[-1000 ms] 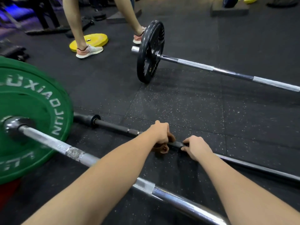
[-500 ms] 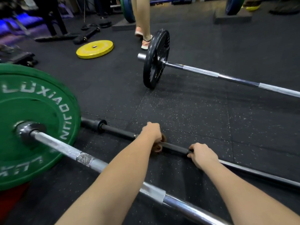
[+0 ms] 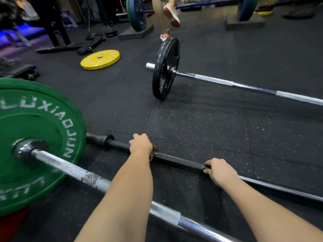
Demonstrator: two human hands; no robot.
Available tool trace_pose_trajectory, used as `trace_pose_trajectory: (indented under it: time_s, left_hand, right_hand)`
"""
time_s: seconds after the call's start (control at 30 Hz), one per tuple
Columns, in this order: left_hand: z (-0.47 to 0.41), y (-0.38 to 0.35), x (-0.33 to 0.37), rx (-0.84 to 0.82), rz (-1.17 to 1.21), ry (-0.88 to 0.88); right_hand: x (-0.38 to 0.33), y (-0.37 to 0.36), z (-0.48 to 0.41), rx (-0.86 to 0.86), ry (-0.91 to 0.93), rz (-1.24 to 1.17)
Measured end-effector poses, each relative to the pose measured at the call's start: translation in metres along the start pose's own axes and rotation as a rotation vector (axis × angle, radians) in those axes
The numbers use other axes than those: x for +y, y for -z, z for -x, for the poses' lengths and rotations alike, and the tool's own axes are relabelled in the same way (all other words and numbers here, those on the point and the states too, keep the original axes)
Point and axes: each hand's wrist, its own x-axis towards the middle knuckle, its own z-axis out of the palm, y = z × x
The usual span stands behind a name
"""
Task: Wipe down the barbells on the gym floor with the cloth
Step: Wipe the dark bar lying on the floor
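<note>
A thin dark barbell (image 3: 178, 160) lies on the black rubber floor in front of me. My left hand (image 3: 141, 145) grips it near its left collar, and a bit of brownish cloth (image 3: 154, 147) peeks out at the hand's right edge. Further right along the same bar, my right hand (image 3: 218, 169) is curled round the shaft. Nearer to me runs a chrome barbell (image 3: 70, 169) with a green plate (image 3: 40, 137). Beyond lies a third barbell (image 3: 244, 85) with a black plate (image 3: 165, 70).
A yellow plate (image 3: 100, 59) lies flat on the floor at the back left. A person's legs (image 3: 163, 16) step away behind the black plate. Loaded blue plates on blocks (image 3: 136, 14) and dark rack feet (image 3: 57, 48) stand along the back.
My left hand has slid left along the dark bar with the cloth, widening the gap to my right hand. The person behind has walked further away.
</note>
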Motion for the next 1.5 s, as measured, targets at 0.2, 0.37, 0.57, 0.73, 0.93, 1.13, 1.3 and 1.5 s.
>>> trace_pose_trajectory:
  time_s: [0.2, 0.37, 0.57, 0.73, 0.93, 1.13, 1.3, 1.5]
  left_hand:
    - [-0.002, 0.008, 0.006, -0.159, -0.004, -0.029]
    - [0.026, -0.006, 0.045, -0.339, -0.123, -0.205]
    - [0.013, 0.0, 0.021, -0.327, -0.176, -0.229]
    - [-0.021, 0.012, -0.013, -0.097, -0.217, 0.036]
    - [0.014, -0.004, 0.044, -0.315, -0.225, -0.213]
    - [0.052, -0.025, 0.086, -0.396, -0.237, -0.279]
    - [0.04, -0.01, 0.063, -0.423, -0.199, -0.371]
    - [0.002, 0.012, -0.005, -0.267, 0.068, -0.165]
  right_hand:
    - [-0.002, 0.001, 0.002, 0.012, -0.016, -0.016]
    - [-0.004, 0.002, 0.002, 0.01, -0.024, -0.031]
    - [-0.005, 0.003, 0.002, -0.003, -0.03, -0.037]
    - [-0.003, 0.002, 0.002, -0.013, -0.025, -0.038]
    - [-0.005, -0.001, -0.001, -0.004, -0.028, -0.021]
    - [-0.011, 0.003, 0.005, -0.017, -0.07, 0.009]
    - [-0.045, 0.02, -0.009, -0.147, -0.17, 0.224]
    - [-0.108, 0.001, -0.025, -0.13, -0.097, 0.172]
